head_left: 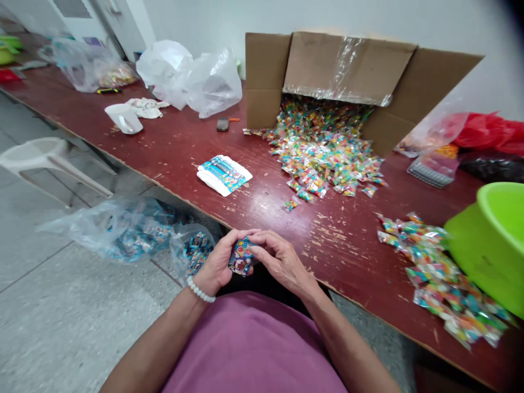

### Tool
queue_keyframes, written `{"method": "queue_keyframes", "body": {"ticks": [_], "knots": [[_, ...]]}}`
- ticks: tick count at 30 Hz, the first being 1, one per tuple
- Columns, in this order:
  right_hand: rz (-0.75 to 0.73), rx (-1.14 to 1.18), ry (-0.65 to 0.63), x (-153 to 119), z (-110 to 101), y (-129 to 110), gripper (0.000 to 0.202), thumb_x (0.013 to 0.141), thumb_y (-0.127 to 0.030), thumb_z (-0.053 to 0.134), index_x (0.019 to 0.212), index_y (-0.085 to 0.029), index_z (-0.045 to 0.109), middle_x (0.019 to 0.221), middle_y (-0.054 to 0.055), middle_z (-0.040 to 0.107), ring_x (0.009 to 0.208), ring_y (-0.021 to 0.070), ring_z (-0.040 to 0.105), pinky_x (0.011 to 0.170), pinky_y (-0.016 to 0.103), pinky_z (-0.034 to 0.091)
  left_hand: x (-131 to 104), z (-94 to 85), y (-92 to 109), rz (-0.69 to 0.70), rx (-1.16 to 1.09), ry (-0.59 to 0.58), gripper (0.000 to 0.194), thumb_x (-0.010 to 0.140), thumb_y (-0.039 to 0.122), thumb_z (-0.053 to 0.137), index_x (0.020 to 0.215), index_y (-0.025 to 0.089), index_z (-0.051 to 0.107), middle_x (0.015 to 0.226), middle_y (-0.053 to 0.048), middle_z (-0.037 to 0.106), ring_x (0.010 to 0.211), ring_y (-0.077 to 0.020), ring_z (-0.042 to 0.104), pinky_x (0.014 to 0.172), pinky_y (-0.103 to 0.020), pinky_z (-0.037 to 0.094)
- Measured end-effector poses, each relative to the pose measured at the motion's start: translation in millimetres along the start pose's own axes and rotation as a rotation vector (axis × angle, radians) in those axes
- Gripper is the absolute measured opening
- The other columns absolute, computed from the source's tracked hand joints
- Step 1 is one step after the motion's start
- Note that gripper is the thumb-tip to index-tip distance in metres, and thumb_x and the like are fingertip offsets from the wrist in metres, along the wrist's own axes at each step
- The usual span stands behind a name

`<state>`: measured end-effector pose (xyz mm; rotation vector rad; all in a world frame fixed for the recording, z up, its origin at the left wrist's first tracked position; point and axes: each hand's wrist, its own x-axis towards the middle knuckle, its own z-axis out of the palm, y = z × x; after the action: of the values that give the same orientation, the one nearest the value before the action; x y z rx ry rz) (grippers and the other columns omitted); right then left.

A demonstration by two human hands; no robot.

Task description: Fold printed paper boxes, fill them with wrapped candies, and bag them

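A small blue printed packet [241,256] with cartoon pictures is held just off the table's front edge, over my lap. My left hand [221,262], with a pale bead bracelet at the wrist, grips it from the left side. From the right, my right hand [284,262] has its thumb and fingers closed at the packet's upper right edge. The packet's back is hidden. Beyond my hands, a flat white and blue printed pouch [224,174] lies on the table. Many small clear candy packets [323,158] spill out of an open cardboard box [347,65].
The worn red table [172,147] also bears a white mug [124,119], crumpled plastic bags [192,76], a green basin [483,245] and more candy packets [446,273]. Bags of blue packets [139,232] sit on the floor at left, near a white stool [45,155].
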<state>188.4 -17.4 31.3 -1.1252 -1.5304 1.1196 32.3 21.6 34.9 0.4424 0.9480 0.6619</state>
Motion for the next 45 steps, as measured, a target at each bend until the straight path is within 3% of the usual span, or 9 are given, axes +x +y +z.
{"method": "queue_keyframes", "body": {"ticks": [6, 13, 18, 23, 26, 31, 37, 42, 45], "knots": [[0.072, -0.043, 0.024, -5.8, 7.4, 17.0, 0.047, 0.085, -0.034, 0.069, 0.131, -0.026, 0.060, 0.135, 0.010, 0.058, 0.096, 0.0175, 0.063, 0.089, 0.036, 0.052, -12.9, -37.8, 15.6, 0.333, 0.162, 0.220, 0.041, 0.079, 0.040, 0.065, 0.110, 0.015, 0.071, 0.084, -0.005, 0.071, 0.067, -0.0170, 0.066, 0.055, -0.025, 0.052], [0.350, 0.062, 0.231, 1.2, -16.6, 36.6, 0.044, 0.082, -0.044, 0.067, 0.119, -0.020, 0.064, 0.089, 0.004, 0.070, 0.074, 0.0162, 0.064, 0.068, 0.031, 0.052, -17.8, -100.5, 42.6, 0.671, 0.894, 0.584, 0.046, 0.082, 0.048, 0.066, 0.115, 0.017, 0.073, 0.103, -0.007, 0.073, 0.095, -0.0220, 0.064, 0.087, -0.032, 0.048], [0.313, -0.032, 0.227, 1.1, -13.6, 44.3, 0.036, 0.085, -0.043, 0.064, 0.111, -0.019, 0.067, 0.094, 0.006, 0.072, 0.074, 0.0166, 0.063, 0.068, 0.031, 0.051, 34.2, -67.2, 71.6, 0.848, 1.441, 0.674, 0.042, 0.088, 0.036, 0.058, 0.126, 0.019, 0.066, 0.119, -0.009, 0.068, 0.106, -0.0252, 0.059, 0.099, -0.039, 0.043], [0.257, -0.104, 0.246, -1.2, -11.3, 43.5, 0.030, 0.088, -0.040, 0.061, 0.107, -0.019, 0.069, 0.092, 0.007, 0.072, 0.075, 0.0187, 0.064, 0.068, 0.032, 0.052, 84.1, -30.6, 92.6, 0.798, 1.890, 0.759, 0.066, 0.089, 0.056, 0.058, 0.145, 0.022, 0.050, 0.137, -0.017, 0.055, 0.119, -0.0384, 0.047, 0.093, -0.047, 0.040], [0.208, -0.122, 0.261, -0.5, -11.3, 41.1, 0.027, 0.088, -0.037, 0.060, 0.105, -0.019, 0.070, 0.089, 0.006, 0.072, 0.073, 0.0189, 0.063, 0.068, 0.033, 0.052, 97.4, -24.8, 98.5, 0.752, 2.014, 0.736, 0.058, 0.091, 0.058, 0.054, 0.136, 0.022, 0.057, 0.130, -0.019, 0.055, 0.117, -0.0394, 0.047, 0.090, -0.047, 0.040], [0.134, -0.177, 0.286, 0.7, -11.3, 38.7, 0.020, 0.088, -0.031, 0.060, 0.101, -0.021, 0.071, 0.090, 0.005, 0.072, 0.075, 0.0186, 0.064, 0.071, 0.032, 0.053, 106.9, -24.0, 109.5, 0.651, 1.976, 0.737, 0.064, 0.091, 0.057, 0.054, 0.140, 0.016, 0.047, 0.133, -0.021, 0.054, 0.119, -0.0397, 0.047, 0.094, -0.048, 0.038], [0.129, -0.168, 0.282, 1.0, -11.8, 37.3, 0.018, 0.088, -0.028, 0.059, 0.099, -0.020, 0.070, 0.093, 0.006, 0.072, 0.079, 0.0190, 0.066, 0.074, 0.032, 0.052, 113.4, -23.5, 125.1, 0.568, 1.942, 0.716, 0.056, 0.089, 0.060, 0.056, 0.123, 0.015, 0.058, 0.124, -0.022, 0.061, 0.115, -0.0395, 0.053, 0.093, -0.047, 0.041], [0.123, -0.157, 0.268, 1.4, -12.4, 37.7, 0.017, 0.089, -0.027, 0.059, 0.099, -0.020, 0.070, 0.092, 0.006, 0.070, 0.077, 0.0177, 0.064, 0.075, 0.033, 0.052, 113.6, -17.7, 132.0, 0.610, 1.853, 0.768, 0.052, 0.081, 0.053, 0.070, 0.114, 0.014, 0.060, 0.126, -0.025, 0.058, 0.120, -0.0445, 0.051, 0.094, -0.050, 0.041], [0.197, -0.044, 0.260, 2.5, -12.4, 39.8, 0.023, 0.087, -0.033, 0.061, 0.103, -0.019, 0.068, 0.092, 0.006, 0.069, 0.073, 0.0166, 0.062, 0.068, 0.032, 0.053, 103.0, -13.0, 127.6, 0.682, 1.715, 0.725, 0.035, 0.085, 0.043, 0.066, 0.109, 0.019, 0.058, 0.113, -0.016, 0.066, 0.112, -0.0370, 0.058, 0.090, -0.044, 0.043]]}}
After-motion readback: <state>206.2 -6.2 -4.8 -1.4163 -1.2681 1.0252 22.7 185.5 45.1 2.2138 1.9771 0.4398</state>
